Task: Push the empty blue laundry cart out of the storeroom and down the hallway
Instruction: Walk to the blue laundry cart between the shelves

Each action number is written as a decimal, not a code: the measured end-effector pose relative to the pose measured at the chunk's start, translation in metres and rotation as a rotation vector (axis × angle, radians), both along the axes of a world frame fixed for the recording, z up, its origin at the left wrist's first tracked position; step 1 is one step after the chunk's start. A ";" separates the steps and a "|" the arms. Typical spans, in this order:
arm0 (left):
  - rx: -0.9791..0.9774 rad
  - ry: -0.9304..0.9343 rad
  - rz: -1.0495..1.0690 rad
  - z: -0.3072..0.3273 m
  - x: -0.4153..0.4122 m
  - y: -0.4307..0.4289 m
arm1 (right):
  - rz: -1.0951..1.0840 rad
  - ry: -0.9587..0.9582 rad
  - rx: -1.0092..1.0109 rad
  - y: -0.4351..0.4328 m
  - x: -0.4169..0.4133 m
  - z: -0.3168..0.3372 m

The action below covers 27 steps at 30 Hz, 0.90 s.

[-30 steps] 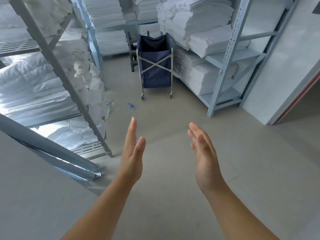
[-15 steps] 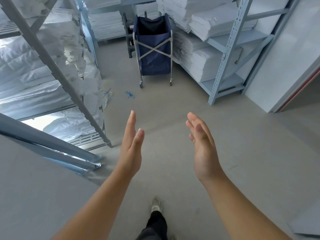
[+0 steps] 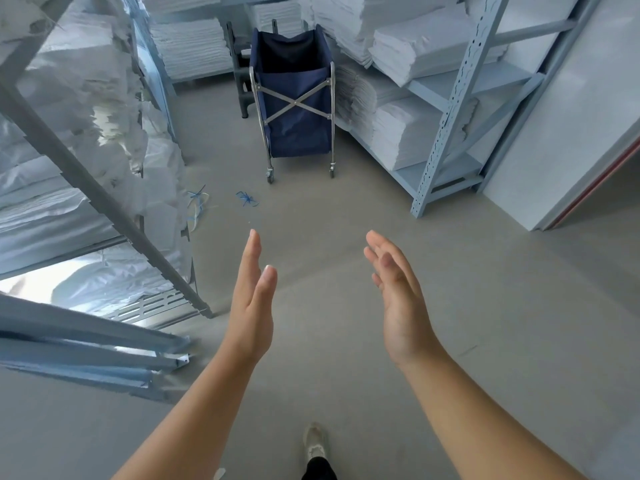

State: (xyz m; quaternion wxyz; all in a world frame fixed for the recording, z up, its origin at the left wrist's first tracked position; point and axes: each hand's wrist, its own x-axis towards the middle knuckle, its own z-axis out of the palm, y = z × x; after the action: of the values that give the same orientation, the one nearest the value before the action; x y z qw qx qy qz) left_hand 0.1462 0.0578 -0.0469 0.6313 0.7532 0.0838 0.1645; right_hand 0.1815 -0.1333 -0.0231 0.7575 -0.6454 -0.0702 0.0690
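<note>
Reaching forward with fingers straight and holding nothing, the left hand point(image 3: 250, 306) and right hand point(image 3: 401, 303) hover well short of the blue laundry cart point(image 3: 294, 105) — shelves point(image 3: 450, 109) of white linen just beside it.

Qty: 1 blue cart point(image 3: 294, 109); 1 left hand point(image 3: 251, 306), 1 right hand point(image 3: 401, 306); 2 blue ties point(image 3: 246, 198); 1 shoe point(image 3: 314, 441).

Illumination is bright and even, with a cool bluish cast. The brightest zone lies low on the left, where wrapped bedding point(image 3: 45, 282) glares to near white. Shadows on the floor point(image 3: 346, 216) are faint and soft-edged. Wide-angle distortion tilts the rack uprights point(image 3: 450, 109) toward the frame edges. The nearest rack beam point(image 3: 86, 337), lower left, appears smeared; the blue cart point(image 3: 294, 109) at centre is sharp.
</note>
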 end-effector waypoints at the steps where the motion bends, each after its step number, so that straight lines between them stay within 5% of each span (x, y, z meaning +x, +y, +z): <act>1: -0.003 0.007 -0.004 -0.001 0.009 0.005 | -0.003 0.003 -0.005 0.005 0.010 0.000; 27: -0.039 0.102 -0.060 -0.020 0.176 0.082 | -0.074 0.049 0.017 0.090 0.178 -0.013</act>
State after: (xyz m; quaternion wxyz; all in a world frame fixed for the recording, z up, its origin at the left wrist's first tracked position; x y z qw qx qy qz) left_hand 0.3221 0.1395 -0.0667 0.6454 0.7503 0.0965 0.1055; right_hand 0.3593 -0.0438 -0.0362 0.7664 -0.6393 -0.0283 0.0562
